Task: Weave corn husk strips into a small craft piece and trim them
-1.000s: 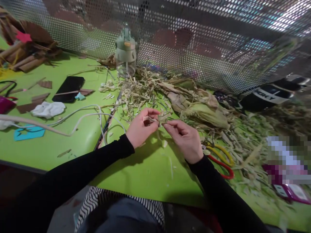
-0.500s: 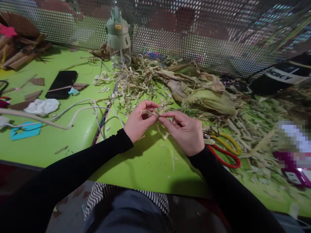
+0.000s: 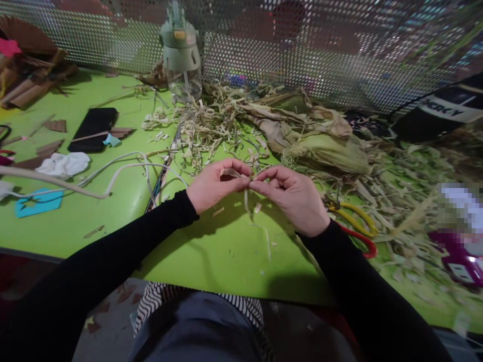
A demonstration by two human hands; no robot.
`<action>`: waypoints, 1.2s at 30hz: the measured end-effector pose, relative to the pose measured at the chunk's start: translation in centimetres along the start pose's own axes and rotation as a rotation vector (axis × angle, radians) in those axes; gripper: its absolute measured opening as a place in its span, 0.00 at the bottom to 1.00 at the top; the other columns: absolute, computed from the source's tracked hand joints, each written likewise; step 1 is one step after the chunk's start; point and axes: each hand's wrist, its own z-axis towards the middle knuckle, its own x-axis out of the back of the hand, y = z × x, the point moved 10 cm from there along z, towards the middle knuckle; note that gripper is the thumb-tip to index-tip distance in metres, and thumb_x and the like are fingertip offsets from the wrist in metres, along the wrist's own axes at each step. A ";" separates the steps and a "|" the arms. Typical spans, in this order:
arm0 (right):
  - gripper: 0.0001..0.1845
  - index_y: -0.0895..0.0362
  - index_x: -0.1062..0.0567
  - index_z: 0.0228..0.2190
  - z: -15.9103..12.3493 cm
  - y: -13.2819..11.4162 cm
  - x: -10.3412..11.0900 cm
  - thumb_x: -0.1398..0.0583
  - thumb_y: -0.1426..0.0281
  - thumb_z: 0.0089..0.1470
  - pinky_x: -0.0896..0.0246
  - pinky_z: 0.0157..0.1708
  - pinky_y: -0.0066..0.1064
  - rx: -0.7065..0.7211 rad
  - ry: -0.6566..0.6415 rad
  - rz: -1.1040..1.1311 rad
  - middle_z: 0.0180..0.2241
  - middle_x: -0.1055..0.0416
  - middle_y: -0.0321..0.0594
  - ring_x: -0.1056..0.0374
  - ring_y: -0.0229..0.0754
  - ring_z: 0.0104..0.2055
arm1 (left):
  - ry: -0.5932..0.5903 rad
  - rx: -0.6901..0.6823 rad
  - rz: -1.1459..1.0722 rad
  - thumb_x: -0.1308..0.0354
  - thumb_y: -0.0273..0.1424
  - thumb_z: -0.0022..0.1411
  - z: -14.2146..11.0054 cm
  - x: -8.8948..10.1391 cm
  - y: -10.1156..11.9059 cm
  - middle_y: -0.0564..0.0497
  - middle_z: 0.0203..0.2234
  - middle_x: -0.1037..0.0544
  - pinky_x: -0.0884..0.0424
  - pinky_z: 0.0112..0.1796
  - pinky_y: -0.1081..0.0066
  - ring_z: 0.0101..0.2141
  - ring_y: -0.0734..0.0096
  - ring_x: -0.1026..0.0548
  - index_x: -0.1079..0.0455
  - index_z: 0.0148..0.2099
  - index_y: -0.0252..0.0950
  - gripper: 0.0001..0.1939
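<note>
Above the green table my left hand [image 3: 216, 185] pinches a pale strip of corn husk [image 3: 231, 172] between thumb and fingers. My right hand [image 3: 292, 196] meets it fingertip to fingertip, pinching the same small husk piece. A thin end of husk [image 3: 246, 201] dangles below the fingertips. The exact shape of the held part is hidden by the fingers. Just behind the hands lie husk shreds [image 3: 215, 123] and larger corn husks [image 3: 328, 151]. Scissors with yellow and red handles [image 3: 358, 221] lie beside my right wrist, partly covered by it.
A water bottle [image 3: 181, 60] stands near the perforated screen [image 3: 256, 40]. On the left are a black phone [image 3: 92, 131], a white cable [image 3: 128, 168], a crumpled tissue [image 3: 64, 165] and a blue tag [image 3: 39, 202]. A dark bottle [image 3: 441, 113] and a purple object [image 3: 453, 259] lie right.
My right hand has shifted slightly right and down, with its fingers more curled. The thin husk end now hangs more plainly below the fingertips. My left hand still pinches the husk.
</note>
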 end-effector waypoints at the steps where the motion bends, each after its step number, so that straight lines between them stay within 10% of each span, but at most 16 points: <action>1: 0.08 0.55 0.29 0.26 0.0 0.0 0.0 0.36 0.65 0.48 0.59 0.13 0.23 -0.005 -0.011 0.005 0.13 0.53 0.24 0.57 0.28 0.14 | -0.017 0.000 0.013 0.39 0.26 0.53 0.0 -0.1 0.0 0.53 0.27 0.26 0.31 0.34 0.73 0.27 0.79 0.29 0.31 0.36 0.31 0.07; 12: 0.17 0.54 0.30 0.31 -0.3 1.0 -0.9 0.33 0.59 0.44 0.42 0.18 0.24 -0.118 -0.134 0.255 0.17 0.39 0.26 0.46 0.30 0.17 | -0.197 0.052 -0.079 0.35 0.28 0.52 -0.2 -1.2 0.1 0.51 0.29 0.23 0.28 0.39 0.69 0.31 0.76 0.26 0.29 0.36 0.30 0.09; 27: 0.11 0.56 0.29 0.29 -0.2 -0.2 0.4 0.37 0.61 0.50 0.55 0.15 0.22 0.040 0.002 0.100 0.15 0.46 0.26 0.51 0.29 0.17 | 0.057 0.088 -0.345 0.33 0.28 0.49 -0.1 0.1 -0.4 0.54 0.25 0.24 0.28 0.34 0.76 0.26 0.81 0.27 0.29 0.33 0.30 0.09; 36: 0.08 0.57 0.23 0.34 -1.1 -2.0 1.3 0.36 0.67 0.51 0.59 0.17 0.25 0.189 0.160 -0.051 0.14 0.51 0.25 0.58 0.29 0.17 | -0.012 0.109 -0.270 0.32 0.33 0.47 -0.4 -0.7 -0.4 0.54 0.24 0.25 0.28 0.36 0.71 0.27 0.79 0.26 0.30 0.32 0.30 0.13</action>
